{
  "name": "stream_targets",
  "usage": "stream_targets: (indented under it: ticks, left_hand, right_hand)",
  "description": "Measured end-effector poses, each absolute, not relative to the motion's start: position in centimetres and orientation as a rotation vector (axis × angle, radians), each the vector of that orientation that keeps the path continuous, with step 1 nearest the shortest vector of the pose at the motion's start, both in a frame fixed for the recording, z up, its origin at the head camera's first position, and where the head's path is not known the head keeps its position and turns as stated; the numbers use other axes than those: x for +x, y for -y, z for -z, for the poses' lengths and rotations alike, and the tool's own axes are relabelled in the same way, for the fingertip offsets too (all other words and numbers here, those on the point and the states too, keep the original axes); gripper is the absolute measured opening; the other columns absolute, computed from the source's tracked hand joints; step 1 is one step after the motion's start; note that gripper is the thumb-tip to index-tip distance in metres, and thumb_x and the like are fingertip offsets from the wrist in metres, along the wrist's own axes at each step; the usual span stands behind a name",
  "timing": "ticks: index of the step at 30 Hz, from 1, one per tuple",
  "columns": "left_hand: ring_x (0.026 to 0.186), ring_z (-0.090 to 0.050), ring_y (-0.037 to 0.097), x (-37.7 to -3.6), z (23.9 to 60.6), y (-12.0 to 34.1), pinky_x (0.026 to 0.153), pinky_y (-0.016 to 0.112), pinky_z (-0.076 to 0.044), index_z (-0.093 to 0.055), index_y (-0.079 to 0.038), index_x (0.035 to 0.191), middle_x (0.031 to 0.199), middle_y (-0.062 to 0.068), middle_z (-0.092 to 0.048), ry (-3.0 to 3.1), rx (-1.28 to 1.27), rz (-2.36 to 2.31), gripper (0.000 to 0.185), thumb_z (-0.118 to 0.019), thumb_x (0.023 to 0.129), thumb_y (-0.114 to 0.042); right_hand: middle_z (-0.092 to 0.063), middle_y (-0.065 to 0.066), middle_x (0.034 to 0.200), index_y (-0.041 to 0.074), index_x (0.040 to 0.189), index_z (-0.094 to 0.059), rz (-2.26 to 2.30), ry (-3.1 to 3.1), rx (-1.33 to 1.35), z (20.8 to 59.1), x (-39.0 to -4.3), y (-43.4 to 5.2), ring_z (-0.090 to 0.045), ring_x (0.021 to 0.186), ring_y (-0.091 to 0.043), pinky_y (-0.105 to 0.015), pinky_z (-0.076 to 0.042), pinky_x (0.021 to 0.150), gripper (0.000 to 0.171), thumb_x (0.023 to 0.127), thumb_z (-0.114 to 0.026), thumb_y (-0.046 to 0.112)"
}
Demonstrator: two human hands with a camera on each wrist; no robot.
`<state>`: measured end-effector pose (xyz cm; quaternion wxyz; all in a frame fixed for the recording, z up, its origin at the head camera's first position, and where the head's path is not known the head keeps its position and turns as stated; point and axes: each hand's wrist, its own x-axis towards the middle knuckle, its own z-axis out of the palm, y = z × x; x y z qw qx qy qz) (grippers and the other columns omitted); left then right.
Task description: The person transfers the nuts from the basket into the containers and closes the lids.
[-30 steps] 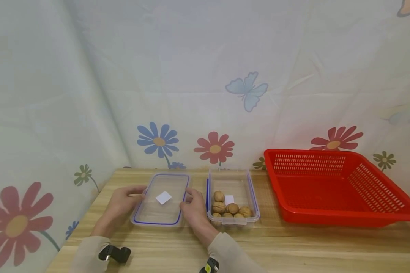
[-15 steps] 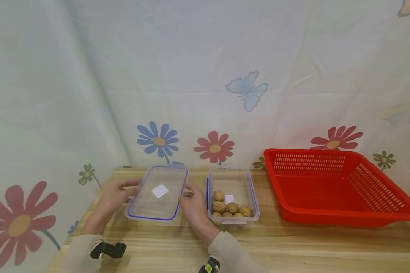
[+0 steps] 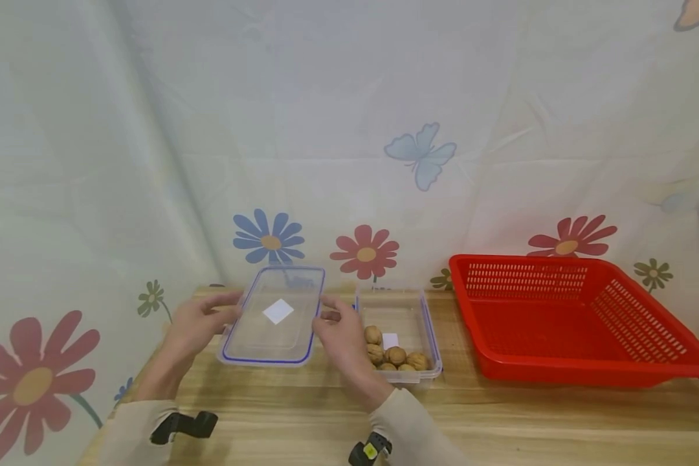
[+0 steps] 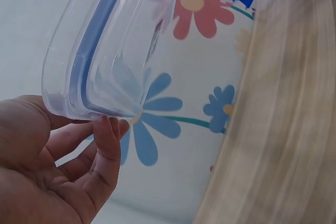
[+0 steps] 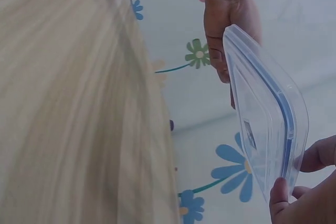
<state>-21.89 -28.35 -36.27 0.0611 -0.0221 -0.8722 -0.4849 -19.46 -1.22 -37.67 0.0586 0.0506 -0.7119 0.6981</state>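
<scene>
A clear plastic lid (image 3: 275, 316) with a blue seal and a white sticker is lifted off the wooden table (image 3: 501, 414), tilted with its far end up. My left hand (image 3: 200, 323) grips its left edge and my right hand (image 3: 340, 330) grips its right edge. The left wrist view shows my left hand's fingertips (image 4: 107, 135) under the lid's rim (image 4: 79, 77). In the right wrist view the lid (image 5: 268, 119) stands between both hands. Right of the lid an open clear container (image 3: 425, 323) holds several walnuts (image 3: 387, 353) and a white label.
A large empty red mesh basket (image 3: 571, 320) sits on the right side of the table. A flower-and-butterfly printed cloth (image 3: 384, 129) hangs behind and to the left. Black bands sit on both wrists.
Both hands have raised the lid from the table and carried it up and slightly right, tilting it. The container of walnuts and the basket have stayed put.
</scene>
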Motion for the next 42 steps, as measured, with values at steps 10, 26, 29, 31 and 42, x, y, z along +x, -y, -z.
stream_targets:
  ticks: [10,26,29,31,42]
  left_hand:
    - [0.112,-0.07,0.031,-21.2,34.4,25.3,0.084,0.032,-0.062,-0.062,-0.008,0.149,0.144,0.02,-0.063,2.589,-0.098,1.479,0.048,-0.07,0.105,-0.025]
    - [0.099,-0.073,0.027,-22.1,34.6,20.0,0.077,0.03,-0.063,-0.066,0.0,0.142,0.133,0.024,-0.067,2.427,-0.254,1.693,0.042,-0.072,0.101,-0.01]
    - [0.101,-0.073,0.029,-22.5,34.8,18.9,0.078,0.031,-0.063,-0.067,0.0,0.141,0.132,0.023,-0.067,2.408,-0.263,1.734,0.041,-0.072,0.101,-0.009]
    - [0.101,-0.073,0.029,-22.6,34.9,18.2,0.078,0.031,-0.063,-0.067,0.0,0.14,0.132,0.023,-0.068,2.399,-0.259,1.757,0.041,-0.072,0.1,-0.009]
    - [0.102,-0.074,0.032,-23.0,35.7,15.3,0.082,0.038,-0.065,-0.069,-0.003,0.138,0.131,0.02,-0.069,2.348,-0.23,1.861,0.041,-0.074,0.099,-0.011]
  right_hand:
    - [-0.069,-0.015,0.127,0.007,0.141,-0.068,-2.073,2.186,0.153,36.0,-19.3,-1.7,-0.068,0.114,-0.03,-0.039,-0.061,0.093,0.048,0.093,-0.068,0.004]
    - [-0.067,-0.017,0.135,0.002,0.142,-0.065,-1.998,2.193,0.175,35.2,-19.9,-7.3,-0.065,0.115,-0.031,-0.035,-0.059,0.096,0.045,0.098,-0.065,0.001]
    - [-0.065,-0.019,0.138,-0.001,0.142,-0.064,-2.011,2.173,0.178,35.1,-19.9,-8.3,-0.064,0.115,-0.033,-0.04,-0.058,0.101,0.045,0.098,-0.064,-0.001]
    - [-0.064,-0.02,0.14,-0.001,0.143,-0.064,-2.002,2.179,0.172,35.0,-19.9,-9.0,-0.064,0.116,-0.033,-0.043,-0.058,0.104,0.044,0.099,-0.064,-0.001]
    - [-0.063,-0.019,0.142,0.001,0.147,-0.061,-1.961,2.295,0.059,34.8,-19.6,-11.7,-0.064,0.122,-0.035,-0.041,-0.057,0.106,0.044,0.103,-0.063,0.002]
